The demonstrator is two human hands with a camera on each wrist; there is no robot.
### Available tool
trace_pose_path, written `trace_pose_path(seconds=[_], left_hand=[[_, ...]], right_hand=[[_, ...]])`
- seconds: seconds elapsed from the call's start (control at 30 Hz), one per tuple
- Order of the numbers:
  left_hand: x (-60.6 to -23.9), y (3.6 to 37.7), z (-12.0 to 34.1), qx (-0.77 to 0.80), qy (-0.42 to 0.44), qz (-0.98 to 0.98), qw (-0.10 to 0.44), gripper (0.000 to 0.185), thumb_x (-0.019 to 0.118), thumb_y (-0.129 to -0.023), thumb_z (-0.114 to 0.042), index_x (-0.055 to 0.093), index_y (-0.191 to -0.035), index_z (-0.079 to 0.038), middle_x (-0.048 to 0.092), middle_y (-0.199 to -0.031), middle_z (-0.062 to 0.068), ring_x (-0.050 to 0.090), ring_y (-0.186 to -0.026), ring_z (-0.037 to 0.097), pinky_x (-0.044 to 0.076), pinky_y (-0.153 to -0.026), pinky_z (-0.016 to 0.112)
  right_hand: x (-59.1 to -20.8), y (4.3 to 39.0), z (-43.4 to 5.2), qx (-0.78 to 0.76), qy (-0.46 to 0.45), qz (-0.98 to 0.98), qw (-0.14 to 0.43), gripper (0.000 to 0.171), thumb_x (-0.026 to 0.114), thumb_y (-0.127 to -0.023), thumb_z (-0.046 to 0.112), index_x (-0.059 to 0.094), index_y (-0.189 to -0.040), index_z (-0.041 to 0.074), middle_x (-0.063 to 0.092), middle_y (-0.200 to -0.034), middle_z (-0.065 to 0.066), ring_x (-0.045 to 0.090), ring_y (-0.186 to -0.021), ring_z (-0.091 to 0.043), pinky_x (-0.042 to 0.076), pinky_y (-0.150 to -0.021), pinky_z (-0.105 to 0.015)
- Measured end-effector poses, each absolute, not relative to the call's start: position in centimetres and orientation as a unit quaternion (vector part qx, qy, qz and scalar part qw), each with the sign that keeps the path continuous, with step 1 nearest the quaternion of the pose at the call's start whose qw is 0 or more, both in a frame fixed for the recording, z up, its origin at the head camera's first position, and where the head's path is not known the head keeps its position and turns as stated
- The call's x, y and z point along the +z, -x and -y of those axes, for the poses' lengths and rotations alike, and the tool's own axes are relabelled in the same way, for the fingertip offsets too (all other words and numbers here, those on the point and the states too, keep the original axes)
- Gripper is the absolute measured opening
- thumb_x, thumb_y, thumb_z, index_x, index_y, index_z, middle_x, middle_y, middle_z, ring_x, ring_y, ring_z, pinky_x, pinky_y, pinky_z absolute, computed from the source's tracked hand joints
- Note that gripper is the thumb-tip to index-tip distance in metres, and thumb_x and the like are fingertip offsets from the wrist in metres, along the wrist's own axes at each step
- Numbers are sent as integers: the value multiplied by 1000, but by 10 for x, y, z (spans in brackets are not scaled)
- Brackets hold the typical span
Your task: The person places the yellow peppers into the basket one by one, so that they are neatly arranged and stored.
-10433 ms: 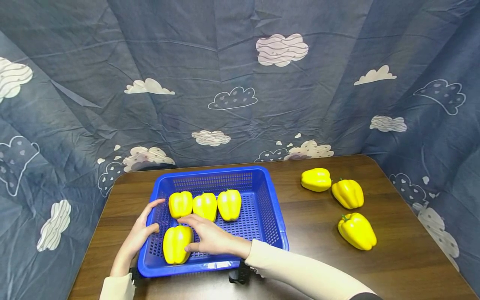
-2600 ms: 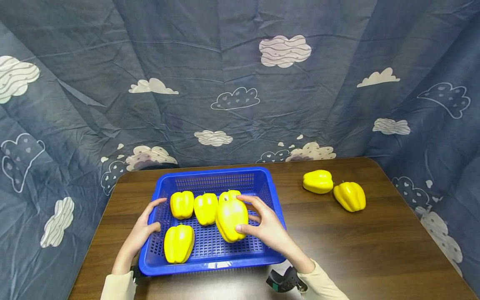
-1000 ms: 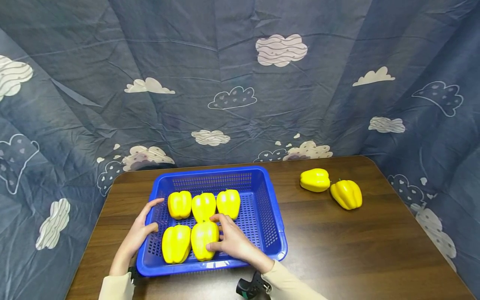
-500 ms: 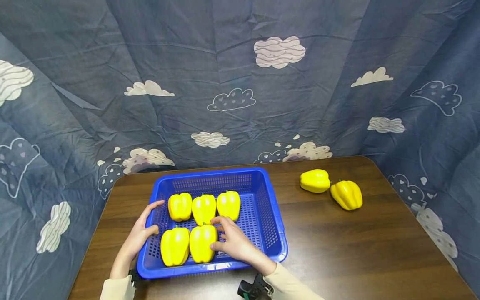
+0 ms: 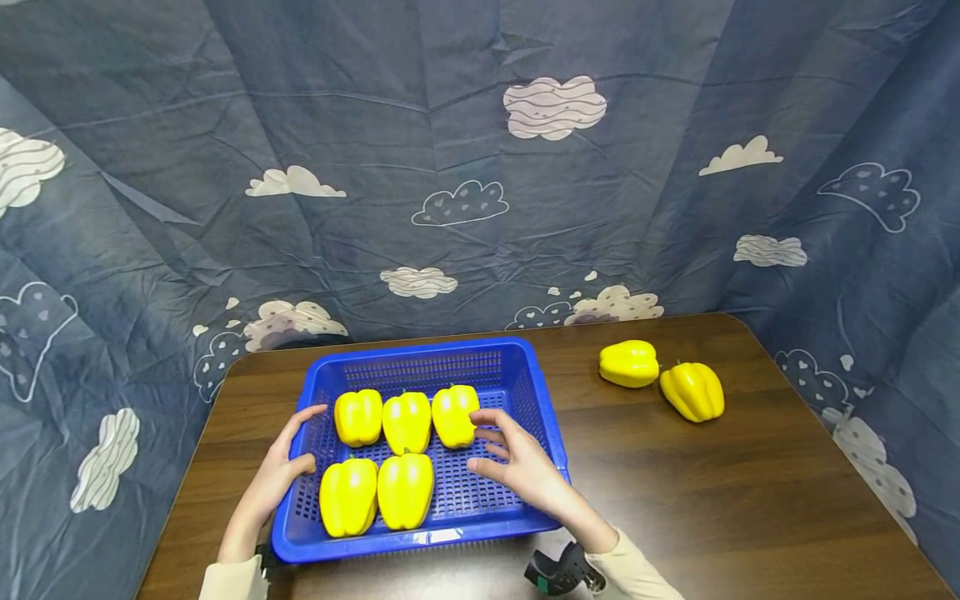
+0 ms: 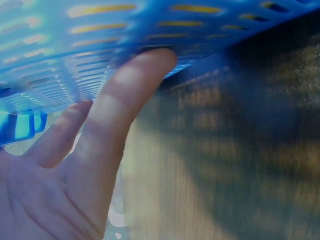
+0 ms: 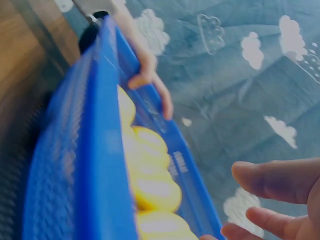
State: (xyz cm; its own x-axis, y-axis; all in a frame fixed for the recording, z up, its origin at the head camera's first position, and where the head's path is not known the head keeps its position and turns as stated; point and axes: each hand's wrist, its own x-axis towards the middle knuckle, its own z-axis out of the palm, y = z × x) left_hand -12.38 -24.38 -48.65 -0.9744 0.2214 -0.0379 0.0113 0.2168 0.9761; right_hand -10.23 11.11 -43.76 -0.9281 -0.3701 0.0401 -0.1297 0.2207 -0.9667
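Note:
A blue plastic basket [image 5: 498, 527] with slotted walls stands on the table. Inside, three yellow bell peppers form a back row, with one bell pepper [image 5: 455, 414] at its right end. In front of them lie a left bell pepper [image 5: 348, 497] and a right bell pepper [image 5: 406, 490], side by side. My left hand [image 5: 273, 475] grips the basket's left rim; in the left wrist view its fingers [image 6: 107, 120] lie against the slotted wall. Over the basket's right part hovers my right hand [image 5: 528, 467], fingers spread and holding nothing.
To the right of the basket, two more bell peppers lie on the brown wooden table [image 5: 675, 500]: one on its side [image 5: 628, 363], the other close beside it [image 5: 693, 392]. A dark blue curtain [image 5: 465, 125] with white clouds hangs behind the table.
My right hand has carried a bell pepper from the table's right side into the basket's front row, let go of it and drawn back to the right. The left hand keeps its place.

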Motion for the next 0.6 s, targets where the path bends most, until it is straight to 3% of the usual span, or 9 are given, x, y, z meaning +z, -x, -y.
trace_pose_path(seconds=[0.33,0.6], left_hand=[[-487,123,245,620,-76,-777,84,69,41,-80,10,28,-145,-8,24,-148,25,41,-115,44,47,-83,38],[-489,124,245,613,-64,-782,90,69,41,-80,8,29,-146,-12,20,-150,24,39,-119,49,44,-87,56]], right_hand=[[-431,108,-160,-629,147,-761,61,51,66,-86,2,44,-131,-5,45,-136,-25,45,-124,-39,37,-100,-45],[-433,111,-198,-629,125,-766,38,50,63,-87,0,42,-132,-4,44,-135,-26,46,-123,-41,42,-96,-38]])
